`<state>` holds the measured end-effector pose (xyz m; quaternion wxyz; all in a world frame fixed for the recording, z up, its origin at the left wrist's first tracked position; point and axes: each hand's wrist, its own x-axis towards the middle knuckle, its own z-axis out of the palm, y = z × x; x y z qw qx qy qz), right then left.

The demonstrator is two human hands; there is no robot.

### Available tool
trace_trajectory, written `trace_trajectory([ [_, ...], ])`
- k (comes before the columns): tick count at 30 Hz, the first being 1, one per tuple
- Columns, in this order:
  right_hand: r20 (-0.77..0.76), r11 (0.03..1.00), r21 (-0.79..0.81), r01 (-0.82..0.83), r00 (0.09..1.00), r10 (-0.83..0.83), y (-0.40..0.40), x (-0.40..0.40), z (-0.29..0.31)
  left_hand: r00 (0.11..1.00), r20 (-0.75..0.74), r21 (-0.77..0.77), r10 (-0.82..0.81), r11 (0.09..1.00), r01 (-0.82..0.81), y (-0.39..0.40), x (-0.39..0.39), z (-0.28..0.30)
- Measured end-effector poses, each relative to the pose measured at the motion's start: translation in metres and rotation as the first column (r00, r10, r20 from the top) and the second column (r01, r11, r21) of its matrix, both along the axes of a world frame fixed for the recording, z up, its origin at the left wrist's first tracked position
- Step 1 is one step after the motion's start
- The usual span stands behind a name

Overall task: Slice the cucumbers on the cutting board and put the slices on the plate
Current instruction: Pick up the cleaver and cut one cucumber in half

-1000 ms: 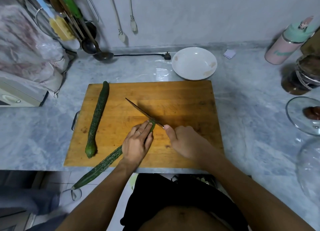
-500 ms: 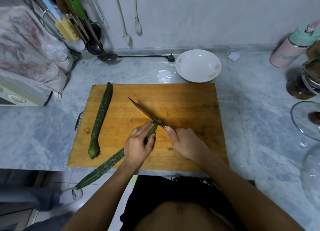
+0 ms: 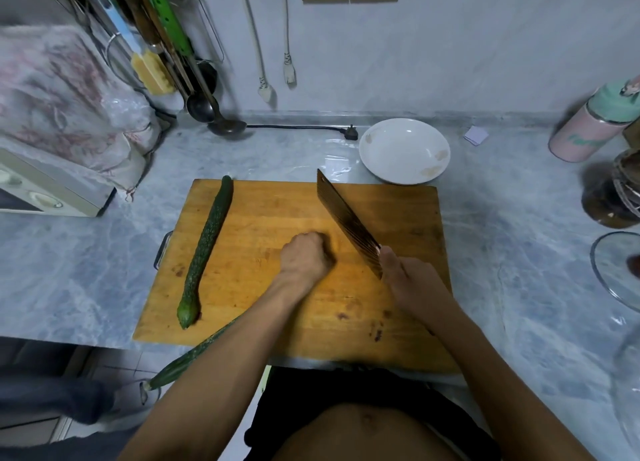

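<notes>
Knife [image 3: 348,221] now lifted, flat showing, in right hand's [image 3: 412,284] grip; left hand [image 3: 304,256] curled over the second cucumber [image 3: 188,358]; plate [image 3: 404,151] unfilled.

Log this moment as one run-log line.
stage: slicing | right hand: holds knife | left hand: on cucumber | plate: no slices

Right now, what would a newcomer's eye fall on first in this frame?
The broad cleaver, held by the right hand and raised at a slant over the wooden cutting board. Beside it the left hand rests curled on the board. A whole cucumber lies along the board's left side, and the white plate sits behind the board with no slices on it.
</notes>
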<state>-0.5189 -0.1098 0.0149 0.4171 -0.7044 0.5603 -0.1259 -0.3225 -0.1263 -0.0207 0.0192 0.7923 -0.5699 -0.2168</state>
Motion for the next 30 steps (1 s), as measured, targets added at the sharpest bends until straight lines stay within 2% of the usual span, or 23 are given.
trace_trajectory([
  [3,0.049,1.0,-0.001,0.005,0.999,-0.005,-0.003,0.0,0.002,0.928,-0.319,-0.114,0.194,0.964,-0.24,-0.004,0.023,-0.005],
  [5,0.052,1.0,-0.006,-0.023,0.998,0.024,-0.008,0.004,0.005,0.876,-0.401,-0.25,0.268,0.888,-0.385,0.002,0.053,-0.006],
  [8,0.043,0.996,-0.013,-0.092,0.995,0.093,-0.017,0.014,0.008,0.866,-0.383,-0.426,0.322,0.77,-0.474,0.009,0.105,-0.007],
  [11,0.004,0.988,-0.005,-0.152,0.988,0.152,-0.029,0.029,0.012,0.847,-0.314,-0.479,0.43,0.698,-0.532,0.005,0.152,-0.005],
  [14,-0.002,0.982,-0.03,-0.188,0.982,0.188,-0.038,0.047,0.016,0.826,-0.257,-0.441,0.501,0.7,-0.562,-0.005,0.189,-0.006],
  [17,-0.012,0.975,-0.064,-0.213,0.977,0.212,-0.044,0.067,0.019,0.791,-0.264,-0.356,0.551,0.707,-0.611,-0.016,0.213,-0.009],
  [23,-0.041,0.969,-0.114,-0.217,0.976,0.214,-0.047,0.096,0.023,0.753,-0.362,-0.283,0.55,0.705,-0.651,-0.029,0.237,-0.028],
  [26,-0.069,0.97,-0.12,-0.21,0.977,0.203,-0.045,0.096,0.021,0.707,-0.466,-0.297,0.531,0.659,-0.691,-0.023,0.235,-0.023],
  [28,-0.064,0.978,-0.103,-0.179,0.983,0.173,-0.039,0.091,0.02,0.75,-0.43,-0.412,0.502,0.63,-0.658,-0.01,0.223,-0.016],
  [30,-0.055,0.986,-0.072,-0.151,0.988,0.147,-0.032,0.083,0.017,0.84,-0.37,-0.525,0.396,0.657,-0.541,0.008,0.197,-0.008],
])
